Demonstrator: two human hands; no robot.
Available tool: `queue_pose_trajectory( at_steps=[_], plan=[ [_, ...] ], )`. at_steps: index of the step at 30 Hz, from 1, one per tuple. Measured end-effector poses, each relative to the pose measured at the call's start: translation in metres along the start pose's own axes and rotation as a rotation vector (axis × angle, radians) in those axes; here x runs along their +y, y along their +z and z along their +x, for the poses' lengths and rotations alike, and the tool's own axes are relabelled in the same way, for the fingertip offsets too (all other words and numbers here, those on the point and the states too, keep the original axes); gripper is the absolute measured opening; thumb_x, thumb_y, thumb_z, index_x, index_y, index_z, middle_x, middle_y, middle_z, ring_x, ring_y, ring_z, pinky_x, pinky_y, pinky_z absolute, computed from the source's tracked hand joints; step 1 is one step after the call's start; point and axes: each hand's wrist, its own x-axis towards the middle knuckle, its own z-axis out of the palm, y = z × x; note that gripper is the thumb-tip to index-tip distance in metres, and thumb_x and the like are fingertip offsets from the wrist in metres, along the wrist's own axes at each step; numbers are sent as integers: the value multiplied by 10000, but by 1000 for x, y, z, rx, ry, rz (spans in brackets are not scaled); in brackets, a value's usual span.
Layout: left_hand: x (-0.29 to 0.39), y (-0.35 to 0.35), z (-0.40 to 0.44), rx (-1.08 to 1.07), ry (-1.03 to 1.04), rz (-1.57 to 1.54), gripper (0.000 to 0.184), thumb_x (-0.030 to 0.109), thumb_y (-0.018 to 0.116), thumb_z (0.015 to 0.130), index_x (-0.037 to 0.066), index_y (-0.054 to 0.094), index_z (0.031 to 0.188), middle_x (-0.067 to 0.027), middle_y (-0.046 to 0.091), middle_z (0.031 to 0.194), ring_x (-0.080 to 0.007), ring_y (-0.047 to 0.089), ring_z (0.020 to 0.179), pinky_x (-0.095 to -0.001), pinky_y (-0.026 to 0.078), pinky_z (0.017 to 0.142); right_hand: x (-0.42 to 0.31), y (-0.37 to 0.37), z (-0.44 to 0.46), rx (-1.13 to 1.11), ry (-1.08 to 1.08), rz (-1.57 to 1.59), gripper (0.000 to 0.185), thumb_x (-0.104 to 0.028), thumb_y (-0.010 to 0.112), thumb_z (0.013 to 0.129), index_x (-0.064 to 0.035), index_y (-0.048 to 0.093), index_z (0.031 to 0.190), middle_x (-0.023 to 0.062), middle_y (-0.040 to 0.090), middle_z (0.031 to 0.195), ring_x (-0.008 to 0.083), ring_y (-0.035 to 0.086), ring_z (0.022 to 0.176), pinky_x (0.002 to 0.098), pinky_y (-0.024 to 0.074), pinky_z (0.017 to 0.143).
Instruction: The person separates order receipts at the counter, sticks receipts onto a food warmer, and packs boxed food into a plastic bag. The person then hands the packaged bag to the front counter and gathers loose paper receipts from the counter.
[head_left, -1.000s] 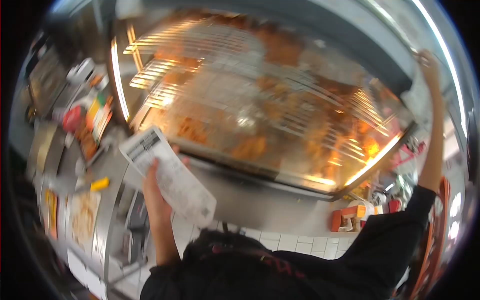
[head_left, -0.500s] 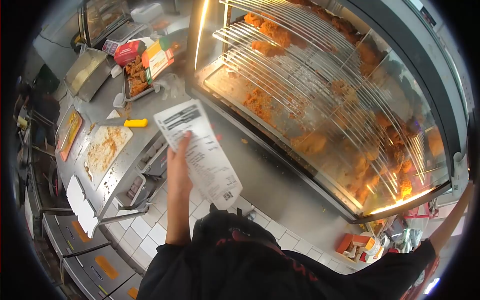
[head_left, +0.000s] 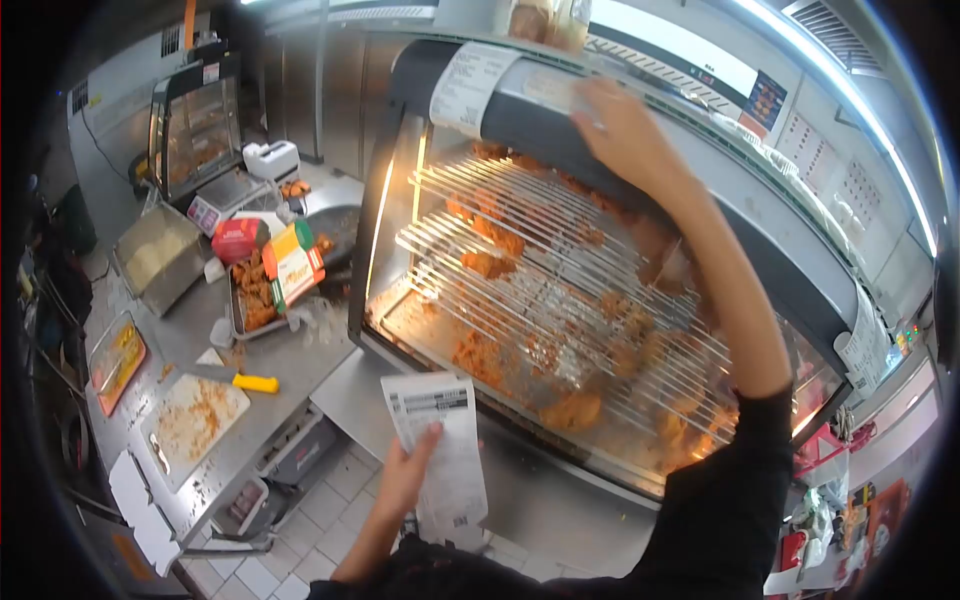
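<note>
My left hand [head_left: 408,474] grips a long white printed receipt [head_left: 448,455], thumb on its face, low in front of a heated glass display case [head_left: 560,490]. Raised over the case, my right hand [head_left: 612,118] is at its dark top edge; the fingers are blurred, and whether they hold anything is unclear. Another receipt [head_left: 462,88] hangs over the top left of the case, left of my right hand. Wire racks [head_left: 590,265] and pieces of fried chicken [head_left: 490,235] show through the glass.
On the steel counter at left are a cutting board [head_left: 198,422] with crumbs, a yellow-handled knife [head_left: 255,383], a tray of fried chicken [head_left: 256,305], a red and a green-orange carton [head_left: 293,264], and a metal bin [head_left: 165,258]. More papers [head_left: 864,350] hang at the case's right end.
My right hand has moved from the case's far right side leftward to its top. The view has tilted up, showing the case's top. The receipt stays in my left hand.
</note>
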Motion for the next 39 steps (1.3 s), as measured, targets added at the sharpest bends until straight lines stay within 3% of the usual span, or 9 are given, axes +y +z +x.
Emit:
queue_pose_trajectory(
  at_steps=[8, 15, 21, 23, 24, 25, 27, 37, 39],
  plan=[
    [-18, -77, 9, 119, 39, -3, 301, 211, 562, 846, -38, 531, 1013, -111, 612, 919, -170, 587, 806, -289, 466, 713, 27, 104, 114, 96, 57, -59, 279, -229, 440, 850, 8, 586, 870, 177, 565, 911, 324, 563, 860, 396, 454, 780],
    [-32, -121, 26, 249, 28, -11, 325, 186, 568, 833, -41, 461, 1039, -155, 583, 932, -232, 608, 761, -322, 494, 675, 28, 50, 71, 25, 227, -124, 265, -203, 442, 845, 11, 596, 823, 171, 579, 858, 330, 572, 814, 403, 467, 734],
    [-26, -84, 35, 46, -44, -60, 396, 177, 569, 828, -32, 382, 1107, -187, 557, 951, -330, 618, 780, -380, 515, 652, 55, -38, -16, -57, 339, -298, 240, -187, 461, 836, 18, 578, 796, 180, 569, 789, 353, 552, 772, 414, 441, 709],
    [-39, -86, 40, 145, -126, 314, 637, 441, 586, 775, 53, 394, 1242, -160, 546, 1069, -282, 473, 1058, -423, 392, 885, 61, -68, -50, -55, 378, -349, 233, -187, 464, 836, 11, 580, 799, 186, 570, 759, 357, 554, 761, 415, 442, 705],
    [-48, -84, 50, 416, -331, 463, 592, 375, 549, 826, 91, 326, 1295, -195, 569, 1034, -311, 421, 1126, -493, 312, 950, 64, -87, -65, -89, 383, -418, 227, -183, 469, 831, 12, 584, 809, 191, 582, 766, 359, 562, 748, 411, 446, 701],
    [-48, -72, 47, 391, -339, 473, 592, 375, 549, 826, 91, 326, 1295, -195, 569, 1034, -311, 421, 1126, -493, 312, 950, 68, -105, -80, -100, 398, -438, 227, -183, 469, 831, 12, 584, 809, 191, 582, 766, 359, 562, 748, 411, 446, 701],
    [-44, -44, 39, -36, -105, -27, 385, 173, 562, 822, -22, 374, 1096, -188, 567, 916, -348, 619, 759, -391, 519, 613, 77, -140, -111, -178, 584, -471, 215, -165, 469, 826, 15, 587, 823, 197, 593, 785, 360, 570, 744, 408, 447, 703],
    [-26, 63, 28, -249, -31, 104, 325, 168, 586, 832, -4, 489, 1090, -89, 584, 979, -160, 574, 833, -285, 469, 717, 127, -245, -221, -178, 722, -539, 177, -107, 487, 767, 1, 612, 831, 199, 606, 797, 360, 575, 740, 394, 445, 727],
    [-19, 85, 25, -311, 53, 167, 272, 168, 598, 828, 1, 547, 1036, -39, 595, 957, -98, 555, 799, -237, 451, 700, 141, -250, -228, -271, 509, -676, 169, -118, 516, 764, -20, 618, 854, 160, 618, 835, 330, 586, 729, 385, 451, 696]
  ],
)
